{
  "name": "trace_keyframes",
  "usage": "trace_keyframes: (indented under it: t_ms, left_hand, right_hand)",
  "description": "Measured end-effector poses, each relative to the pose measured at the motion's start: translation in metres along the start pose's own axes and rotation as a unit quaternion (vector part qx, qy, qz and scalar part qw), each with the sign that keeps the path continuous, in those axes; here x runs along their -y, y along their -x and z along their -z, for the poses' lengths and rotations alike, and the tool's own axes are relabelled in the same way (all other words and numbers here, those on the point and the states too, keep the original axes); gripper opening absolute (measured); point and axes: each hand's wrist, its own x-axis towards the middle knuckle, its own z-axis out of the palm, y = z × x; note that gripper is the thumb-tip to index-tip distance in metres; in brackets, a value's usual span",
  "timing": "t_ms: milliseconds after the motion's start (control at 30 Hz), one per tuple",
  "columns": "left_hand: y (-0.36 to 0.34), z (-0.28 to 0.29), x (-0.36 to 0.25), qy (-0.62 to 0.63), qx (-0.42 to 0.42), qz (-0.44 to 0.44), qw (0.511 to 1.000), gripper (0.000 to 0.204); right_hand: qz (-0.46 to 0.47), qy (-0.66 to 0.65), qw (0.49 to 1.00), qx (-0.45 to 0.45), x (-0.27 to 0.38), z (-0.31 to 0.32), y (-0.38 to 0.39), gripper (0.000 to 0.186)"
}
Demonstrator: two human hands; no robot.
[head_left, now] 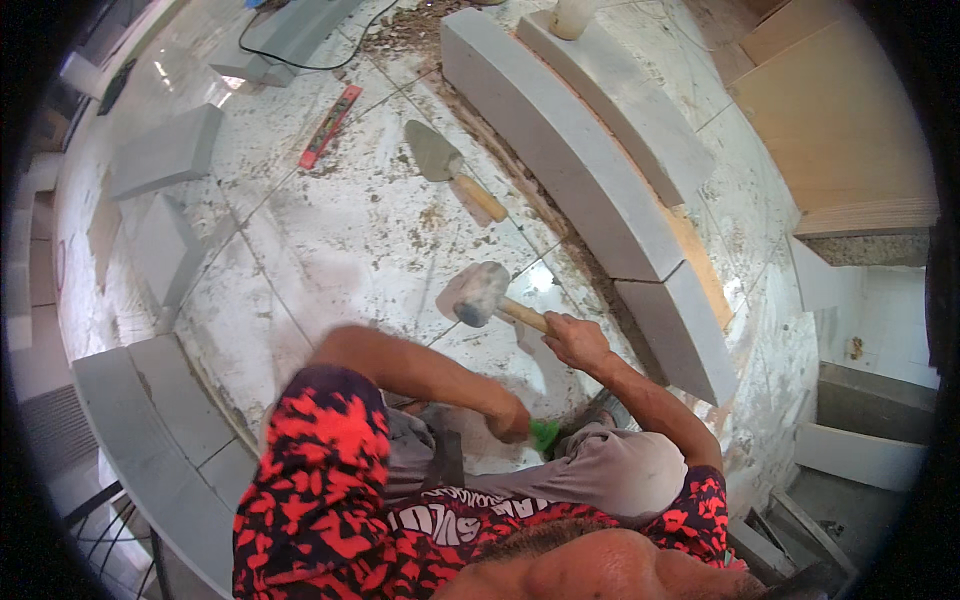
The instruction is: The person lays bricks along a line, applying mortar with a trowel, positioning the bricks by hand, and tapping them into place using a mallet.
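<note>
My right hand (578, 341) is closed round the wooden handle of a mallet (482, 293). The mallet's whitish head, with a dark end, is over the floor left of the hand. My left forearm crosses in front of my body, and my left hand (511, 420) is closed near my lap. A bright green thing (543, 433) shows at its fingers; its kind cannot be made out. Ahead of the mallet lies a trowel (437, 152) with a wooden handle. A curved row of grey blocks (590, 185) runs along the right of both tools.
A red spirit level (330, 127) lies on the dusty tiled floor. Loose grey slabs (170, 150) are at the left, and a second curved block row (165, 400) is beside my left shoulder. Behind the right row stands a pale container (571, 18) on another block. A plywood box (840, 110) is far right.
</note>
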Motion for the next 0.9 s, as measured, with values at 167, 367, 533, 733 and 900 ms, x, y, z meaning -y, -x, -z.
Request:
trace_keyframes:
  t_ms: [167,367,533,733,900]
  left_hand:
    - [0.134,0.015,0.005,0.091,-0.08,0.079,0.989,0.034]
    - [0.239,0.004,0.023,0.186,-0.525,0.316,0.768,0.036]
    - [0.294,-0.156,0.103,0.189,-0.802,0.412,0.389,0.034]
    - [0.415,-0.246,0.27,0.134,-0.606,0.781,0.071,0.068]
    - [0.434,-0.251,0.328,0.119,-0.549,0.82,-0.11,0.072]
  right_hand:
    - [0.082,-0.067,0.994,0.014,0.052,-0.02,-0.051,0.046]
    - [0.235,0.039,0.957,-0.168,0.05,0.029,-0.125,0.055]
    - [0.082,0.195,0.976,-0.041,0.083,0.084,-0.212,0.065]
    - [-0.132,0.007,0.991,0.019,0.067,0.033,-0.287,0.068]
    - [-0.157,-0.202,0.964,-0.065,0.074,0.006,-0.184,0.057]
